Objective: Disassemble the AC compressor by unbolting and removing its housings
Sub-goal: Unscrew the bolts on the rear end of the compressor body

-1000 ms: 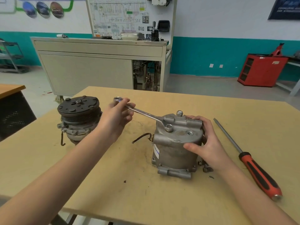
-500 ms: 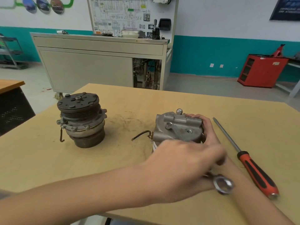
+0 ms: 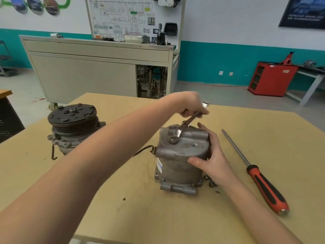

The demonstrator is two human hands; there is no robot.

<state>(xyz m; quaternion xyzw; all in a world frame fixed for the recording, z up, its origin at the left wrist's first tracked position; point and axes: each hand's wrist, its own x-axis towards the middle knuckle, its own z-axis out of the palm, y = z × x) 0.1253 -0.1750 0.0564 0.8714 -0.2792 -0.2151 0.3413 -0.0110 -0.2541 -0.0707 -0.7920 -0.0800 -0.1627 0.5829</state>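
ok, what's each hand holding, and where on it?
Left hand grips the wrench at its far handle end; right hand clasps the compressor housing around its upper side.

We find ourselves in a vehicle-training workshop: a wiring-diagram board (image 3: 123, 18) tops a grey trainer cabinet (image 3: 82, 76), a red tool cabinet (image 3: 269, 80) sits by the teal-banded wall (image 3: 219, 57), and a screwdriver (image 3: 263, 185) and compressor (image 3: 175, 169) share the wooden bench (image 3: 263, 138).

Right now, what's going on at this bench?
A person is unbolting a grey compressor housing on the wooden table. The left hand grips a wrench whose ring end sits on a top bolt; the right hand holds the housing's side. A red-handled screwdriver lies to the right, loose bolts by the base, a pulley section at left.
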